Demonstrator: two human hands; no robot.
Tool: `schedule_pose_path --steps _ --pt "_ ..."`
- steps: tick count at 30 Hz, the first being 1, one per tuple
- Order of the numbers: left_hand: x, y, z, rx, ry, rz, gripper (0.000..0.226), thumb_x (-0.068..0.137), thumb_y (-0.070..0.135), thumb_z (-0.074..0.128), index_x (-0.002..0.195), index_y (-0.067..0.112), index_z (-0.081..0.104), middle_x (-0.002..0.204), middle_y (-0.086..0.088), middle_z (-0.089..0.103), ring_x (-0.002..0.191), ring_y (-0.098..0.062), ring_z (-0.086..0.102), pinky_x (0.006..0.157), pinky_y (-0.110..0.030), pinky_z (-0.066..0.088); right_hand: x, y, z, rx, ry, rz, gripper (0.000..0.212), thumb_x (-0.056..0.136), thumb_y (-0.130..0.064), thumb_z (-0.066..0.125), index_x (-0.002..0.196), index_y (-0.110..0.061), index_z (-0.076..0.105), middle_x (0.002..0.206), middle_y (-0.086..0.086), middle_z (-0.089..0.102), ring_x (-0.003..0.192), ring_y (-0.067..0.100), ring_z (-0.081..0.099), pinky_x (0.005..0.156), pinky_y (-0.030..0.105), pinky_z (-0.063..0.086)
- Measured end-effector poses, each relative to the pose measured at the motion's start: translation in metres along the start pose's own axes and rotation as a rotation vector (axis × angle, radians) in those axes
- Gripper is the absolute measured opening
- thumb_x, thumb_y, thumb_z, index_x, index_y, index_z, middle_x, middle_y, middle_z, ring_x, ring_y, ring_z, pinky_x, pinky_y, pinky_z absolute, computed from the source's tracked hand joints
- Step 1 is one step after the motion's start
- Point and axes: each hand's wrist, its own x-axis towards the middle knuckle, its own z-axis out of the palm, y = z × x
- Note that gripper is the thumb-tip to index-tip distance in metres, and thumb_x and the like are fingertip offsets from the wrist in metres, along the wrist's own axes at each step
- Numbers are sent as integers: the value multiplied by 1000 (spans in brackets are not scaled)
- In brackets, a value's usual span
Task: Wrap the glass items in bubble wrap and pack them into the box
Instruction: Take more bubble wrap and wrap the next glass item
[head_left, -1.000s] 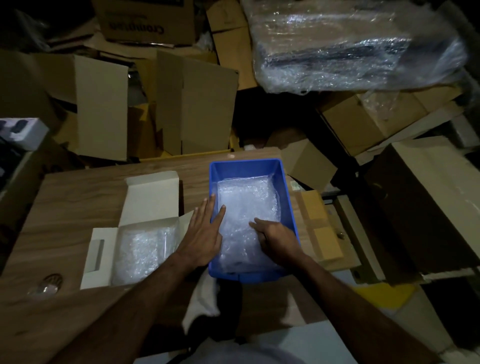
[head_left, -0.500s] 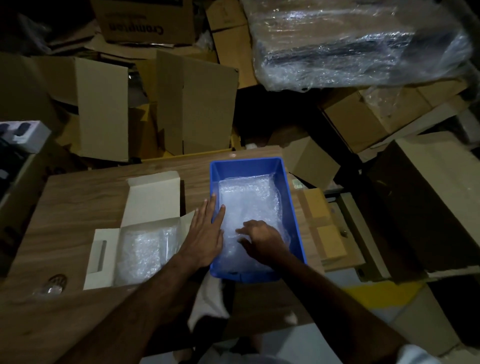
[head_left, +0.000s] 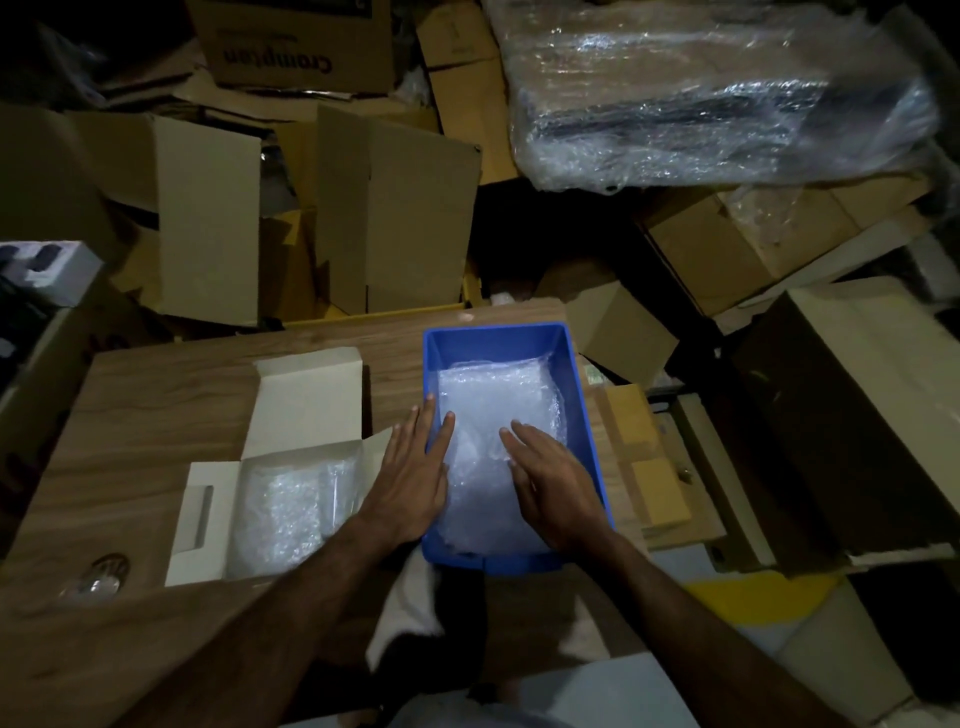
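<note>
A blue plastic bin (head_left: 498, 340) stands on the wooden table (head_left: 156, 384), filled with bubble wrap (head_left: 493, 395). My left hand (head_left: 410, 478) lies flat over the bin's left rim, fingers spread, touching the wrap. My right hand (head_left: 550, 488) rests flat and open on the wrap inside the bin. To the left lies an open white cardboard box (head_left: 306, 395) with a bubble-wrapped bundle (head_left: 285, 504) in it. A small clear glass item (head_left: 98, 574) sits near the table's left front corner.
Behind and to the right of the table are piles of brown cardboard boxes (head_left: 395, 208) and a large package in clear plastic film (head_left: 717, 98). A white cloth (head_left: 410, 608) hangs at the table's front edge below the bin.
My right hand has opened from a curled grip in the wrap and now lies flat on it. The left hand has stayed on the bin's left rim.
</note>
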Motion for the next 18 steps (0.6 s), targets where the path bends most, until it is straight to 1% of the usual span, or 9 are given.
schedule_pose_path --steps 2,4,7,9,11,13,14,16,18 --pt "-1 1 -2 2 -7 -1 72 104 29 36 160 23 -9 165 -2 -28 154 -24 -19 126 -49 2 -1 1 -10 -12 37 -49 46 104 -29 40 144 -11 54 146 11 56 135 25 52 112 41 44" --pt "1 5 -6 -15 14 -6 72 105 33 35 160 21 -10 165 -3 -26 154 -24 -17 126 -52 6 1 4 -18 -22 64 -83 45 105 -29 41 145 -13 53 147 8 55 135 22 52 112 40 43" --pt "8 17 -22 -162 102 -45 76 105 37 45 161 25 -5 167 1 -17 154 -16 -16 127 -45 2 3 2 -25 -27 95 -121 44 105 -29 43 144 -13 55 146 8 57 134 22 54 110 41 45" --pt "17 28 -39 -244 133 8 76 101 41 50 161 30 5 169 3 -11 155 -15 -12 125 -41 2 5 -6 -30 -27 119 -159 43 106 -30 41 143 -13 56 145 8 58 134 21 54 108 42 47" --pt "25 37 -57 -300 100 113 64 97 43 43 157 33 26 170 4 0 156 -15 -4 125 -41 8 8 -16 -37 -20 154 -198 44 107 -32 39 142 -13 57 145 7 58 135 18 53 107 43 48" --pt "30 39 -75 -372 95 189 47 99 39 41 144 33 52 167 6 18 155 -13 10 125 -40 18 10 -26 -44 -27 193 -207 45 105 -35 45 142 -12 56 146 5 56 137 16 51 109 41 46" --pt "30 38 -84 -402 118 207 40 102 34 44 139 32 59 165 8 25 154 -10 16 124 -41 23 11 -30 -48 -31 199 -190 49 102 -38 53 144 -13 54 149 4 54 139 14 49 112 39 43" --pt "24 33 -102 -443 156 238 35 103 23 49 136 30 62 161 11 34 151 -6 26 122 -41 29 12 -35 -55 -42 183 -148 66 94 -47 64 149 -16 47 154 3 47 143 13 43 117 33 36" --pt "11 30 -119 -480 176 276 39 102 13 51 136 27 62 158 12 40 147 -5 34 120 -37 34 17 -40 -59 -62 154 -160 68 94 -47 64 152 -18 43 157 3 43 144 14 40 118 34 35"
